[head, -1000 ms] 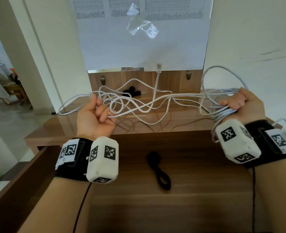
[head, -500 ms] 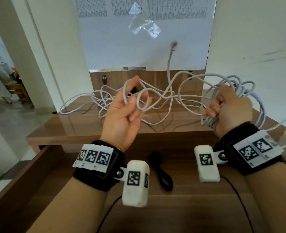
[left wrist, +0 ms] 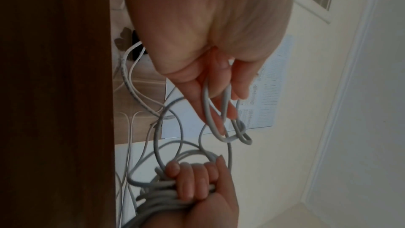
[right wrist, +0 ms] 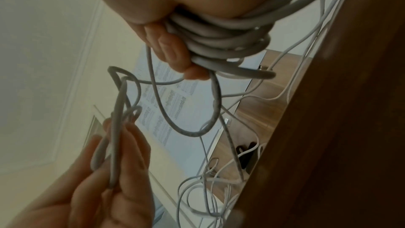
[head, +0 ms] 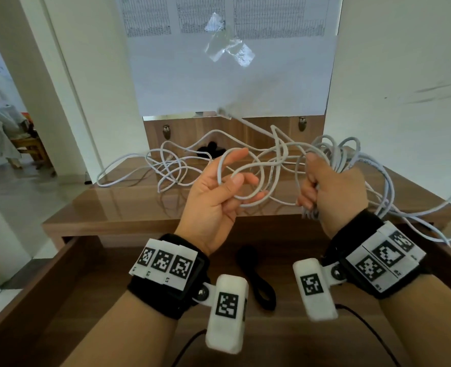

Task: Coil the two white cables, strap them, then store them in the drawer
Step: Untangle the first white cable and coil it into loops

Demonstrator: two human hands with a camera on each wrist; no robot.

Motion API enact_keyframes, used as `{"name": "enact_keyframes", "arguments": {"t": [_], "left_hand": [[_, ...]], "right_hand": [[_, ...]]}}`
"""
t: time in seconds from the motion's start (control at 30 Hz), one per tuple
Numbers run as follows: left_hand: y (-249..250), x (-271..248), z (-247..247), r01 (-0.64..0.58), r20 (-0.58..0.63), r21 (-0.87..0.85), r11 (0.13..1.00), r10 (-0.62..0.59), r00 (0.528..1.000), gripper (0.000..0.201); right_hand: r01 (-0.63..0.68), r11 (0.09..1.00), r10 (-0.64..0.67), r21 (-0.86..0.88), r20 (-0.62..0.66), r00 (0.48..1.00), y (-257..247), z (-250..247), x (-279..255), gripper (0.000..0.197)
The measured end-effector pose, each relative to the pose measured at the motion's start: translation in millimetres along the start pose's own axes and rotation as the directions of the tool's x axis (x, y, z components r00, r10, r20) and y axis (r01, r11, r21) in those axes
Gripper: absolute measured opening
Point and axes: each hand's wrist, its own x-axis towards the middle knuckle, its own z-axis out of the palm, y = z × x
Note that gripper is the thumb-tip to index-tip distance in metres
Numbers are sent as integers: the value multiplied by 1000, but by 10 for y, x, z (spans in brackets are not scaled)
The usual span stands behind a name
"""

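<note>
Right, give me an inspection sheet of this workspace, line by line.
Surface: glossy wooden shelf above an open wooden drawer.
Job's things: coil partly wound; black strap lying in the drawer.
Clutter: another black item at the shelf's back.
Grippers: right hand grips the coil; left hand holds a loop of cable over its fingers.
Cables: loose white cable tangled across the shelf; some hangs off its right end.
Surroundings: taped printed sheet on the wall; doorway at left.
</note>
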Motion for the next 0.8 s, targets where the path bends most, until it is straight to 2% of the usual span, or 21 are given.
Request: {"name": "enact_keyframes", "arguments": {"t": [0.17, 0.27, 0.33, 0.4, 0.5, 0.57, 0.63, 0.73, 0.77, 0.8], "left_hand": [[-29, -6, 32, 44, -2, -16, 999, -44, 999, 38], [-71, -13, 12, 49, 12, -11, 999, -49, 999, 40], [-90, -18, 15, 53, 24, 23, 998, -54, 998, 42], [-111, -7, 38, 59, -27, 87, 994, -57, 998, 45], [-150, -17, 74, 44, -182, 205, 978, -6, 983, 53], [-135, -28, 100, 9, -274, 253, 967, 63, 960, 58], [-83, -28, 98, -61, -361, 272, 960, 160, 919, 54], [4, -2, 27, -169, -447, 418, 893, 364, 817, 26], [20, 2, 1, -168, -435, 513, 842, 423, 795, 32], [27, 1, -16, -144, -424, 594, 791, 461, 780, 46]], "right_hand": [[35, 996, -47, 79, 152, 987, 40, 79, -80, 42], [13, 988, -54, 154, 269, 962, 62, 91, -84, 47], [5, 983, -68, 182, 342, 937, 65, 98, -82, 40], [37, 988, -91, 149, 372, 924, 49, 106, -90, 26], [103, 994, -108, 34, 380, 918, 57, 127, -95, 23], [107, 993, -82, -53, 349, 933, 57, 148, -97, 24], [114, 989, -82, -98, 287, 955, 60, 142, -89, 23], [135, 973, -88, -189, 238, 967, 57, 116, -97, 29], [153, 961, -96, -232, 237, 967, 62, 111, -100, 32], [171, 946, -104, -277, 240, 965, 72, 112, -104, 33]]}}
